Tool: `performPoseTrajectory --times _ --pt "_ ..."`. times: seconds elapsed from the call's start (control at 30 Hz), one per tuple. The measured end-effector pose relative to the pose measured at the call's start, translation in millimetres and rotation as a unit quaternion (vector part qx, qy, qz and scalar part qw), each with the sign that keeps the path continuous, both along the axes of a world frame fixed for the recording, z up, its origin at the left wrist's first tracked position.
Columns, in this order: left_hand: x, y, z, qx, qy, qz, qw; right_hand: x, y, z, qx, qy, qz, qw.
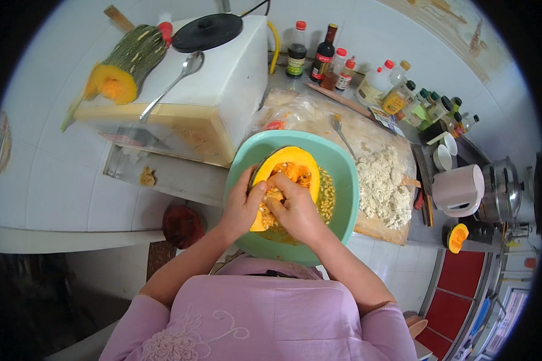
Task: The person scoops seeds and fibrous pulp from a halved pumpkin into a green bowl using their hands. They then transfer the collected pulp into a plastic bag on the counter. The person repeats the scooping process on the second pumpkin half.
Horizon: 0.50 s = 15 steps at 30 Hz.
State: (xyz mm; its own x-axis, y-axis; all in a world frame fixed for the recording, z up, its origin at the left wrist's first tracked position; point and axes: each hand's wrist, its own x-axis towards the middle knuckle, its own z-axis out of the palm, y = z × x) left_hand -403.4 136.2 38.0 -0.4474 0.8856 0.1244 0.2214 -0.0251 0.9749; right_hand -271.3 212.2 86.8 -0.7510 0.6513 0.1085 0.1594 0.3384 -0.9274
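Observation:
My left hand (pixel 241 205) grips the left edge of a cut pumpkin half (pixel 293 154), its hollow facing up and tilted over a green plastic basin (pixel 353 180). Inside the hollow, the fingers of my right hand (pixel 296 210) are bent and pinched at the stringy orange pulp (pixel 298 172) and seeds. Part of the pulp is hidden behind that hand. Loose pumpkin seeds (pixel 327 196) lie in yellowish liquid at the bottom of the basin, mostly on its right side.
Right of the basin, a crumbly white mass (pixel 384 187) covers part of a wooden board (pixel 293 101), with a fork (pixel 343 135) behind it. A white appliance (pixel 241 85) carries a spoon (pixel 174 85) and a cut green pumpkin (pixel 135 56). Several bottles (pixel 296 49) line the wall.

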Motion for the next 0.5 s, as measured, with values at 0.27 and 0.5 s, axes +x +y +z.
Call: performPoseTrajectory --times 0.27,0.5 --pt "2.8 2.4 19.6 -0.007 0.044 -0.004 0.999 1.5 2.2 -12.2 0.006 0.046 -0.040 0.998" --pt "-1.8 3.2 6.3 -0.024 -0.032 0.018 0.999 1.1 1.9 -0.5 -0.053 0.000 -0.014 0.999"
